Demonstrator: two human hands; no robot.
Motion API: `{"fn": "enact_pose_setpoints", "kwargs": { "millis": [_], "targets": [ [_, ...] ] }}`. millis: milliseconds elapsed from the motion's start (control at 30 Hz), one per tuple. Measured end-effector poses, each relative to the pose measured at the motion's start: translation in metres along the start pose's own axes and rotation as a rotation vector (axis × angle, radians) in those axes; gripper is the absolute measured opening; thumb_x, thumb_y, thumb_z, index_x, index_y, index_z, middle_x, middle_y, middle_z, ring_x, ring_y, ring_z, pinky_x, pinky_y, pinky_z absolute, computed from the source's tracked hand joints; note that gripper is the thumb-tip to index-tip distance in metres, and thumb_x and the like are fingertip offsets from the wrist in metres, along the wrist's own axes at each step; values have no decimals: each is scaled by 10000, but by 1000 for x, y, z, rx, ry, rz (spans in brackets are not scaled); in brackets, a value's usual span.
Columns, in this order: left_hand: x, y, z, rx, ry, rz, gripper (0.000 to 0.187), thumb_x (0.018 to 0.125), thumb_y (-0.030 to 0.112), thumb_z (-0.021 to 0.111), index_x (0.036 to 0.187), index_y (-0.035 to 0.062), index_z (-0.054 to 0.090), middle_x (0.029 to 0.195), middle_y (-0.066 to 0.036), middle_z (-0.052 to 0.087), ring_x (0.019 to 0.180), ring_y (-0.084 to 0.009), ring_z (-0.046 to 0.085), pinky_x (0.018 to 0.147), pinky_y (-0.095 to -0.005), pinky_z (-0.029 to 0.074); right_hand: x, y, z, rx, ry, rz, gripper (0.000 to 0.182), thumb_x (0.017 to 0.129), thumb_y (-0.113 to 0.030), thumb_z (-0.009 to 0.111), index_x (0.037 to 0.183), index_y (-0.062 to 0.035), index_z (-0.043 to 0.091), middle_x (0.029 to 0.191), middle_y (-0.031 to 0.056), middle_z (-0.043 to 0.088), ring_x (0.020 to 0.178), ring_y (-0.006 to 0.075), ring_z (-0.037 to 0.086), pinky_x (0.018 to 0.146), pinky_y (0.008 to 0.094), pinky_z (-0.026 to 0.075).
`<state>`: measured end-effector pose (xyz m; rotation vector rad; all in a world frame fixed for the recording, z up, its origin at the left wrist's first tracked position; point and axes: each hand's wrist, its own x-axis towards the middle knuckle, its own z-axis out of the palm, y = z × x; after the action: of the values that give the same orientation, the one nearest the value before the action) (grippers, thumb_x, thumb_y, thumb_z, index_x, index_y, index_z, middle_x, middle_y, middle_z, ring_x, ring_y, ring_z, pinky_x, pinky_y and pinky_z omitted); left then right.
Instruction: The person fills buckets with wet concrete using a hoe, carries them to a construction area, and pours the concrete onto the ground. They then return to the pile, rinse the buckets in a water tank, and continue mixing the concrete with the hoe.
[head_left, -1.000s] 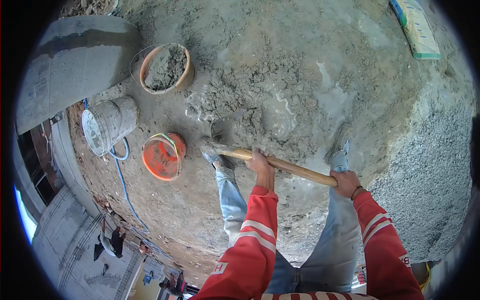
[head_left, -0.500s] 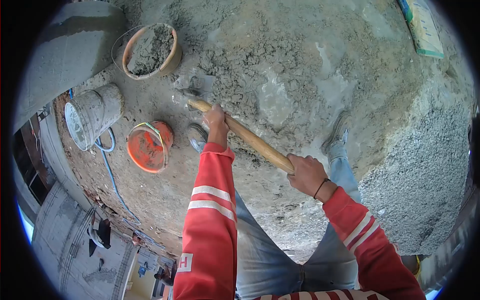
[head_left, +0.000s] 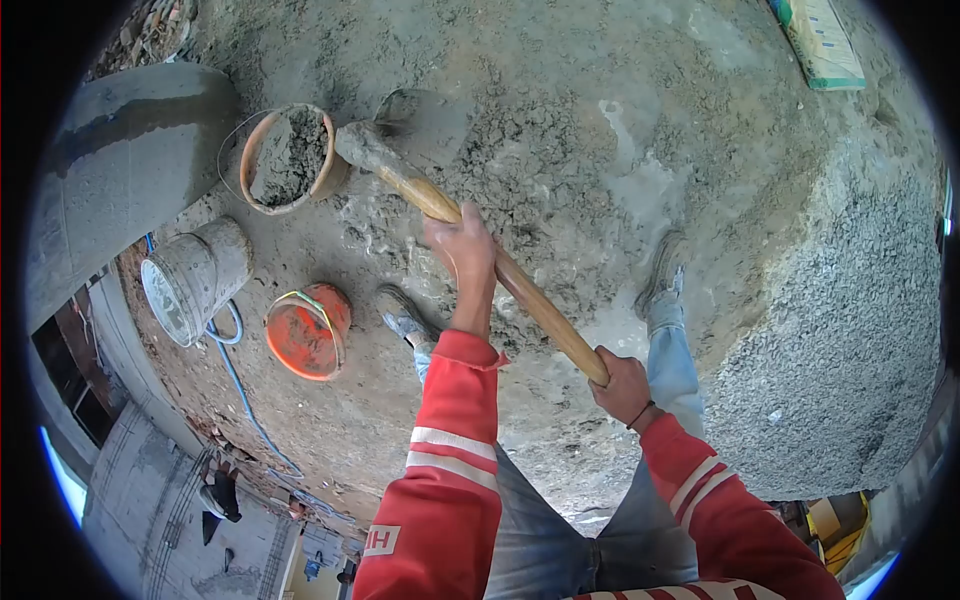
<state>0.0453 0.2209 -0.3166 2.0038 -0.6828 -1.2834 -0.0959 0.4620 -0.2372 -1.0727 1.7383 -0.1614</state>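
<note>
My left hand [head_left: 464,252] is wrapped round the wooden handle of a hoe [head_left: 530,296], about a third of the way from its head. Lower down, my right hand [head_left: 622,388] grips the handle's butt end. The wide grey blade [head_left: 428,125] is coated with mud-like mortar and points away from me, over the wet mortar [head_left: 540,160] spread on the ground. Just left of the hoe head stands a bucket [head_left: 335,172] filled with mortar, its wire handle hanging to the side.
An orange bucket [head_left: 340,315] with mortar residue sits near my left shoe [head_left: 405,310]. Beside it are a tilted whitish bucket [head_left: 222,262] and a blue hose [head_left: 235,375]. A gravel heap [head_left: 840,340] lies to the right, a printed bag [head_left: 818,45] at the top right.
The hoe head has risen toward the camera and away from me, so its blade looks larger. Both hands still hold the handle. The view has tilted, and the buckets sit lower in it.
</note>
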Motion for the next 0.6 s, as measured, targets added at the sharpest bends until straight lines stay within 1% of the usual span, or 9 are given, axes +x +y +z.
{"fn": "enact_pose_setpoints", "kwargs": {
  "millis": [67, 133, 200, 333, 400, 433, 500, 567, 600],
  "targets": [
    [42, -26, 17, 105, -94, -14, 333, 795, 141, 647, 994, -58, 469, 725, -142, 572, 583, -238, 607, 541, -351, 510, 9, -32, 26, 96, 40, 119, 239, 739, -146, 660, 943, -86, 550, 693, 182, 613, 707, 414, 606, 634, 493, 479],
    [70, -102, 27, 630, -242, -119, 378, 780, 234, 663, 974, -61, 526, 829, -223, 628, 739, -351, 661, 678, -416, 537, -16, -64, 51, 342, -18, 341, 239, 741, -143, 635, 954, -68, 558, 789, 214, 635, 796, 429, 612, 693, 491, 493],
    [65, -215, 17, 786, -251, -13, 274, 761, 187, 663, 814, -37, 515, 676, -128, 584, 549, -238, 617, 476, -381, 489, -51, -78, 62, 340, -31, 499, 227, 736, -143, 621, 943, -61, 575, 809, 223, 641, 820, 429, 620, 708, 482, 494],
    [-35, -175, -1, 981, -175, 99, 304, 754, 190, 639, 895, -48, 515, 710, -193, 611, 646, -320, 649, 563, -399, 508, -119, -66, 59, 481, -24, 539, 208, 727, -111, 632, 917, -36, 592, 745, 205, 627, 743, 401, 628, 654, 442, 498],
    [-72, -104, -3, 866, -290, -134, 512, 762, 281, 643, 1113, -57, 486, 991, -289, 614, 956, -437, 613, 868, -452, 487, -130, -57, 55, 526, -30, 525, 209, 713, -86, 646, 906, -20, 597, 699, 186, 613, 694, 384, 627, 626, 408, 497],
    [-70, -96, 1, 877, -290, -132, 512, 762, 281, 643, 1113, -57, 486, 991, -289, 614, 956, -437, 613, 868, -452, 487, -128, -52, 56, 454, 6, 490, 213, 719, -105, 649, 911, -33, 594, 701, 195, 622, 688, 393, 630, 617, 438, 503],
    [-53, -79, 19, 688, -202, 234, 369, 787, 192, 635, 1042, -26, 482, 841, -225, 629, 732, -364, 651, 679, -432, 536, -109, -39, 58, 337, 116, 389, 236, 721, -123, 660, 934, -54, 587, 670, 199, 621, 657, 411, 625, 594, 476, 507],
    [-45, 21, 64, 250, -357, -50, 252, 788, 141, 661, 933, 13, 499, 720, -73, 564, 528, -181, 544, 486, -349, 481, -51, -34, 35, 186, 159, 339, 334, 716, -130, 682, 1023, -77, 562, 680, 181, 629, 664, 400, 631, 610, 491, 510],
    [-19, 19, 87, -28, -417, -170, 187, 844, 53, 595, 965, 25, 456, 680, -60, 527, 482, -136, 525, 392, -288, 447, -16, -34, 18, 109, 180, 320, 391, 711, -143, 702, 1064, -78, 546, 718, 161, 645, 679, 384, 639, 618, 480, 515]
  ]
}}
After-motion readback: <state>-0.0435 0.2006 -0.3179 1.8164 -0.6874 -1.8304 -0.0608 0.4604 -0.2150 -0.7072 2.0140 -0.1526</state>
